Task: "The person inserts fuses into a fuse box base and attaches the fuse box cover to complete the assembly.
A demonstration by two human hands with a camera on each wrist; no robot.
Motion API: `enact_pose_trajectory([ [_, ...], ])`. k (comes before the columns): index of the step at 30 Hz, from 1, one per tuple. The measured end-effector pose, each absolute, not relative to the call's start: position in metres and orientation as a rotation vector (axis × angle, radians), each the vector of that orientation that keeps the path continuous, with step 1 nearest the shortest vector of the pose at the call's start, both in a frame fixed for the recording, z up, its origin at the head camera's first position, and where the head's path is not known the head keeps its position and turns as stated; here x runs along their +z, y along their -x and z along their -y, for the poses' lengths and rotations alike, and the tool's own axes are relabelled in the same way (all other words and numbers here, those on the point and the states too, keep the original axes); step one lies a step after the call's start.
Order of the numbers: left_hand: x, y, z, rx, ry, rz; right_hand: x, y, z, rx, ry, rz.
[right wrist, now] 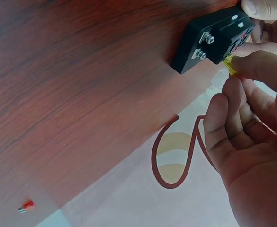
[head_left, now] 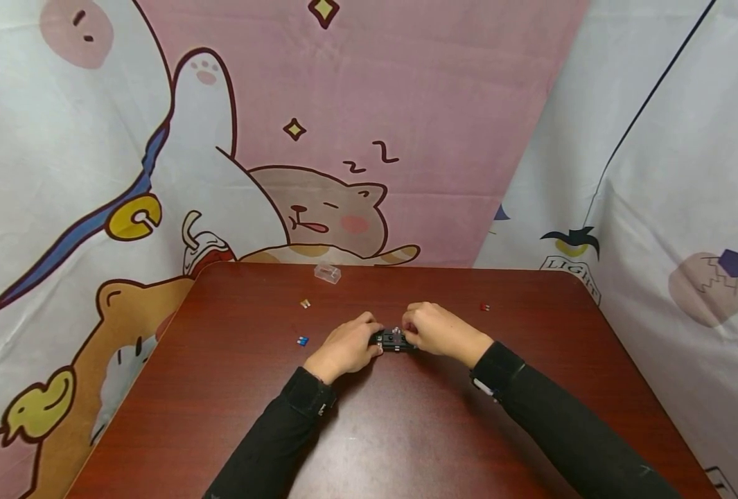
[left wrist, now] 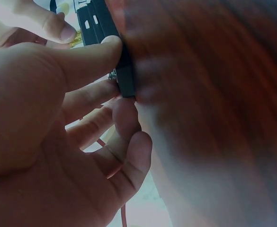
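I see the left hand [head_left: 346,345] gripping the left end of a black block [head_left: 395,340], its thumb on the side facing the wearer and its fingers behind. The right hand [head_left: 441,333] is at the block's other end, thumb and fingertips pinching a small yellow piece [right wrist: 230,65] right against the block's edge. I cannot tell how far in that piece sits. The block is between the 2 hands, near the middle of the desk [head_left: 369,443]; whether its underside touches the wood, I cannot make out. From the right wrist I pick out 2 metal screws [right wrist: 205,46] on the block and 2 pale slots along its side.

Farther out, I have a small blue piece [head_left: 303,341] just left of the left hand, an orange-yellow piece [head_left: 305,303] beyond it, and a red piece [head_left: 484,307] well off to the right. A clear plastic box [head_left: 328,273] is by the far edge. 2 black sleeves [head_left: 562,416] cover the forearms, and a cartoon-printed cloth [head_left: 456,104] hangs behind everything.
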State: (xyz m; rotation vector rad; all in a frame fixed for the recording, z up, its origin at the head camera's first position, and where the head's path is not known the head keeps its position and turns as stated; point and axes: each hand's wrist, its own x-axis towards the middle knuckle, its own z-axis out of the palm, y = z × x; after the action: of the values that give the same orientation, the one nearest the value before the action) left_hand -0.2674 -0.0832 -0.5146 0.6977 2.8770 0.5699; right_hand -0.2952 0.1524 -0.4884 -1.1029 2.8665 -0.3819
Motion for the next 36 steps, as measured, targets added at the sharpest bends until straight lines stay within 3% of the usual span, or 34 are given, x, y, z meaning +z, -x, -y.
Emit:
enact_pose_trajectory([
  [36, -0.5226, 0.2721, 0.0856, 0.589, -0.762, -2.886, -0.4911, 0.2967, -0.1525, -0.425, 1.126, -2.831],
])
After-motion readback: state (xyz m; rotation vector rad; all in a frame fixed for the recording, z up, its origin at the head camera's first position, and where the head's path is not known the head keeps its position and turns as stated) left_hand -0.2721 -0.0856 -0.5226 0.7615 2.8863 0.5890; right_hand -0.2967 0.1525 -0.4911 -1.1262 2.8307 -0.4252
